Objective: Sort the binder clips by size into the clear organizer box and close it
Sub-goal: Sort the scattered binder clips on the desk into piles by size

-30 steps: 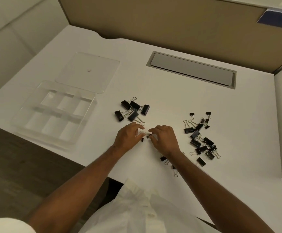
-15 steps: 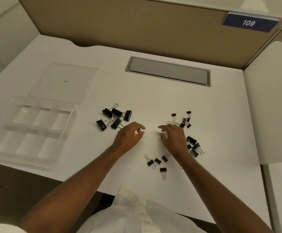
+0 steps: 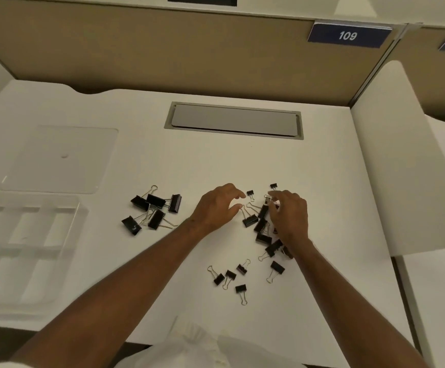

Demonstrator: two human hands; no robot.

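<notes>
Black binder clips lie in three groups on the white desk: a few large clips (image 3: 155, 211) left of centre, several small clips (image 3: 232, 277) near the front, and a mixed pile (image 3: 261, 227) under my right hand. My left hand (image 3: 217, 205) hovers beside the pile with its fingers curled apart and nothing in them. The fingertips of my right hand (image 3: 290, 216) pinch a small clip (image 3: 268, 200) at the pile's far end. The clear organizer box (image 3: 82, 211) stands open and empty at the left edge. Its flat lid (image 3: 62, 158) lies behind it.
A grey cable hatch (image 3: 234, 120) is set into the desk at the back. A tan partition (image 3: 163, 49) with a plate marked 109 (image 3: 347, 35) closes the far side. A white side panel (image 3: 402, 168) bounds the right. The desk's front edge runs close to my body.
Both hands left the small clips near the front and moved right and away from me to the mixed pile. My head turned, so the box slid towards the left edge of view.
</notes>
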